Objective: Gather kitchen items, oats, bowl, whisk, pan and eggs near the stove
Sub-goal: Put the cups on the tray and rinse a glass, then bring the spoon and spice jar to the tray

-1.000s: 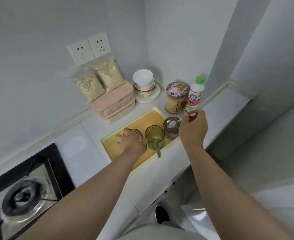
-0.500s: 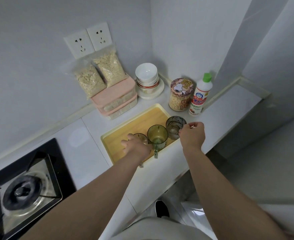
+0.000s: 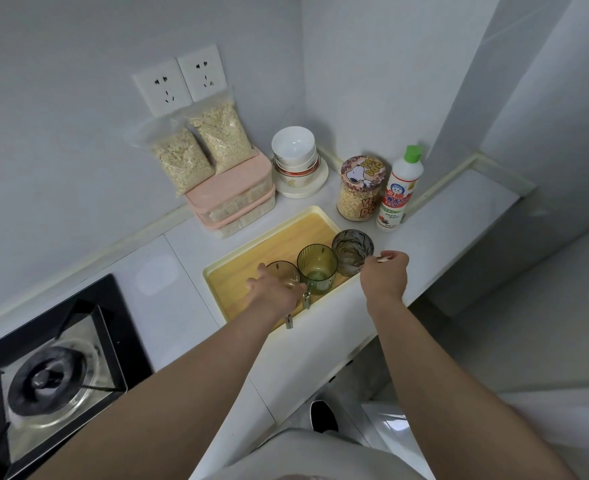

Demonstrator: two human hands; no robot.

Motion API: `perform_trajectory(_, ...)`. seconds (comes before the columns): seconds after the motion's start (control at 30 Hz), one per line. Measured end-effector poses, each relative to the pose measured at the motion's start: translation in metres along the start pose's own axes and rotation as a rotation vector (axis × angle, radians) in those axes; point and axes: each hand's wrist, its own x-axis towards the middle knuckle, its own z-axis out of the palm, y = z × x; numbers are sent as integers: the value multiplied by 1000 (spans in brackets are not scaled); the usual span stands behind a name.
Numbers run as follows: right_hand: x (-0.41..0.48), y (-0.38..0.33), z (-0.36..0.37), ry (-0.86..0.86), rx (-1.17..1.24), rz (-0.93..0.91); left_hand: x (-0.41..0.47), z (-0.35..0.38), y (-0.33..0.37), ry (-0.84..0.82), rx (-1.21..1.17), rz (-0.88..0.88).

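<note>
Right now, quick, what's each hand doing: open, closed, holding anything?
Left hand: grips the amber mug.
Right hand: pinches a small pale object; what it is cannot be told.

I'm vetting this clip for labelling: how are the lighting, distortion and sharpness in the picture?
Head view: soft, even, rather dim light; faint shadows behind the oat bags; pale sheen on the counter; wide-angle bending bows the counter edge; jar label sharp; left hand and right hand unblurred.

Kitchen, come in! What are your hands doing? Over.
Left hand grips amber mug on tray. Right hand pinches small pale thing. Oat bags, bowls untouched at back.
</note>
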Motion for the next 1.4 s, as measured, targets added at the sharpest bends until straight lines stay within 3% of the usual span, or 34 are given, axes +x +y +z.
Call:
perform_trajectory(0.2, -18, 6, -1, -36, -22, 84, -6, -7, -3, -14, 35, 31)
perform_trajectory(0.47, -72, 24, 11, -225, -46, 151, -16, -17, -11, 37, -32, 81)
perform_trajectory(0.7, -142, -14, 34, -511, -53, -112, -58, -78, -54, 105, -168, 174)
perform_trajectory(0.87, -189, -50, 64, -626, -30, -345, -98, -130, -100, 186, -453, 201)
perform_trajectory(1.07, -290, -57, 106, -1022, -51, -559, -173, -169, -186, 559, -702, 156)
perform_trajectory(1.4, -486, 3, 111, -1469, -112, -647, -321, -172, -346, 1047, -971, -55)
